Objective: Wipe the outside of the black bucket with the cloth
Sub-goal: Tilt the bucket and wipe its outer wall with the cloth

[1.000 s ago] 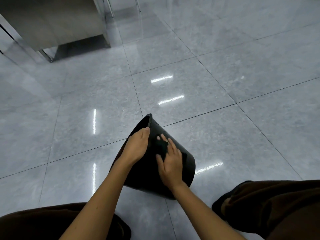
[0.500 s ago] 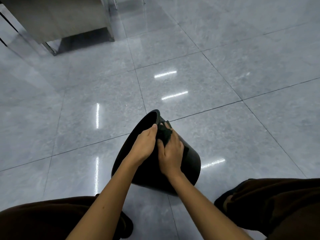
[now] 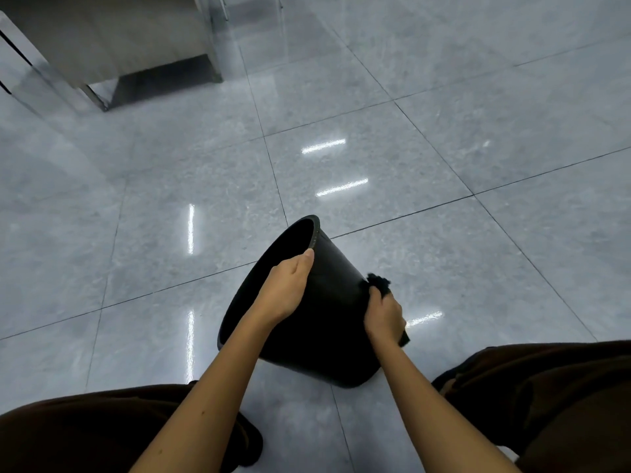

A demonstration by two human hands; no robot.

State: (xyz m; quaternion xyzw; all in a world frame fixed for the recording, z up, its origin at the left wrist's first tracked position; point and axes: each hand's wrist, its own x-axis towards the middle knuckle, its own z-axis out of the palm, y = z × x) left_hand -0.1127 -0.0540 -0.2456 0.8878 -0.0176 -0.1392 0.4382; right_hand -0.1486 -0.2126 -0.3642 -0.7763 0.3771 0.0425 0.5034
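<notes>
The black bucket (image 3: 327,312) is tilted on the grey tiled floor, its open mouth facing up and to the left, its base near my knees. My left hand (image 3: 286,288) grips the rim on the near side, thumb along the edge. My right hand (image 3: 384,314) presses a dark cloth (image 3: 379,281) against the bucket's right outer wall. A tuft of the cloth sticks out above my fingers and a bit shows below my wrist; the remainder is hidden under the hand.
Glossy grey floor tiles (image 3: 444,148) spread all around. A metal cabinet on legs (image 3: 112,39) stands at the far left. My knees in dark trousers (image 3: 546,387) frame the bucket on both sides.
My right hand slid the cloth from the top of the bucket near the rim down to its right side. The bucket's mouth has turned more into view. My left hand stayed on the rim.
</notes>
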